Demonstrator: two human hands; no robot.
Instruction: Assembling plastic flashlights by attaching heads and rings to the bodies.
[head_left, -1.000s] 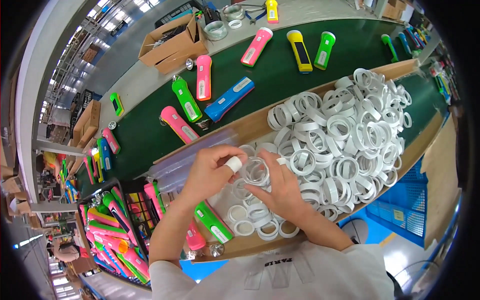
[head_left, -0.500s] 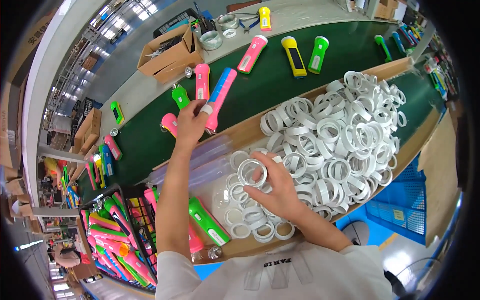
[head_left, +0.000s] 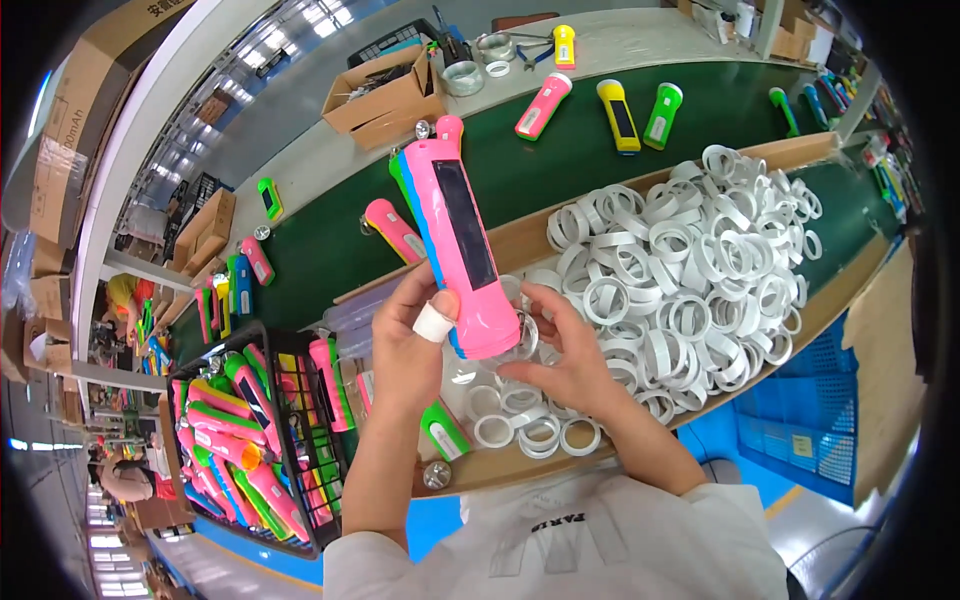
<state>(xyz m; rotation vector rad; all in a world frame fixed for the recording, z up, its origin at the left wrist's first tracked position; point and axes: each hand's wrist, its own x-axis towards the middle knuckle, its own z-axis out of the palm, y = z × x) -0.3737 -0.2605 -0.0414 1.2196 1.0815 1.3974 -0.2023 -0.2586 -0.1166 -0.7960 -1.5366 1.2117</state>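
My left hand (head_left: 408, 350), with white tape around its thumb, grips a pink-and-blue flashlight (head_left: 490, 315) bearing a dark solar panel. The flashlight is tilted, its wide head pointing down toward my right hand (head_left: 575, 365). Between the thumb and fingers of that hand is a white ring (head_left: 527, 335), partly hidden behind the flashlight head. Whether ring and head touch, I cannot tell. Loose white rings (head_left: 690, 290) are heaped to the right, in a shallow cardboard tray (head_left: 805, 150). Beneath my hands lie a green flashlight (head_left: 443, 430) and more rings.
At the lower left stands a black basket (head_left: 300, 400) full of colourful flashlights. Several flashlights, including a yellow one (head_left: 618, 118), lie on the green belt (head_left: 570, 150). Beyond it are an open cardboard box (head_left: 385, 100) and tape rolls (head_left: 462, 78). A blue crate (head_left: 800, 420) stands at the lower right.
My left hand has picked up the pink-and-blue flashlight from the belt and brought it nearer, turning its panel into view. My right hand, still holding the ring, has shifted slightly right to the flashlight's head.
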